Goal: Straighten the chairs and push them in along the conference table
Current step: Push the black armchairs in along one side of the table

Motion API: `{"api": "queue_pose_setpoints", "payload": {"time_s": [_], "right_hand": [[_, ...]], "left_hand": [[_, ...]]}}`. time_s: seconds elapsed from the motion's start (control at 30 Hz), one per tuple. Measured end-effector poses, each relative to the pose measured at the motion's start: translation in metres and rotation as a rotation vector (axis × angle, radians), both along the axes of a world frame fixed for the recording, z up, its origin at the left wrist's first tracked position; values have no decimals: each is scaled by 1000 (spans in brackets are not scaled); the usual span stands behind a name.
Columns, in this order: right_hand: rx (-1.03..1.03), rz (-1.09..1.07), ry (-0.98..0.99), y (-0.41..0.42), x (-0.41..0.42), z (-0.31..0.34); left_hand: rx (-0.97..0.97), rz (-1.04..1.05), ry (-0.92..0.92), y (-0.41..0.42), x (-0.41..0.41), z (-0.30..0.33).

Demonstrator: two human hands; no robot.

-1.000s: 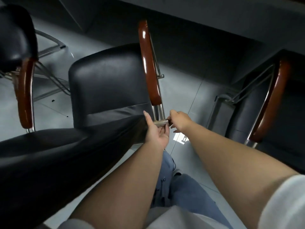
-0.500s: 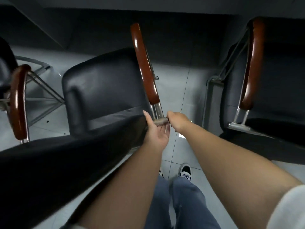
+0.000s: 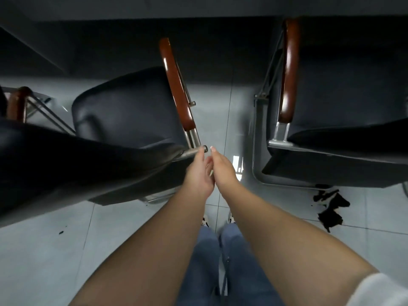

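Your left hand (image 3: 199,173) rests its straight fingers on the chrome rail (image 3: 194,152) at the back corner of the near chair (image 3: 123,120); your right hand (image 3: 223,167) reaches alongside with fingers extended, tips just beside the rail's end, gripping nothing. The chair sits angled, its seat front only just under the conference table (image 3: 198,7) edge. An open strip of tiled floor (image 3: 223,102) runs between its wooden armrest (image 3: 176,85) and the right chair (image 3: 342,111), which is tucked further in. The near chair's backrest blurs dark at lower left; a third chair (image 3: 16,104) is cut off at the left edge. Half a second ago both hands gripped the rail; now they have loosened and the view has shifted right.
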State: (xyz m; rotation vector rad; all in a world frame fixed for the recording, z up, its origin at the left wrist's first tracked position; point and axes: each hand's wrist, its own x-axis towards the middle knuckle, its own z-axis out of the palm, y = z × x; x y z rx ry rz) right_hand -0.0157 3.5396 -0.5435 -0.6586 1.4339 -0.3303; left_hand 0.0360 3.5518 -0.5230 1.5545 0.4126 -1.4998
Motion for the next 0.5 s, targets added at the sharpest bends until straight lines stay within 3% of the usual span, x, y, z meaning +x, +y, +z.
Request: {"api": "queue_pose_setpoints", "payload": {"time_s": [0.2,0.37,0.5], "right_hand": [[-61,37,52,29,-6,43],[-65,128,38,74,21,70],[-80,273,-14,131,72,95]], "left_hand": [[-66,262,-52,73,-4,43],[-105,306,-87,120,35,74],[-246,603,-21,180,92,101]]}}
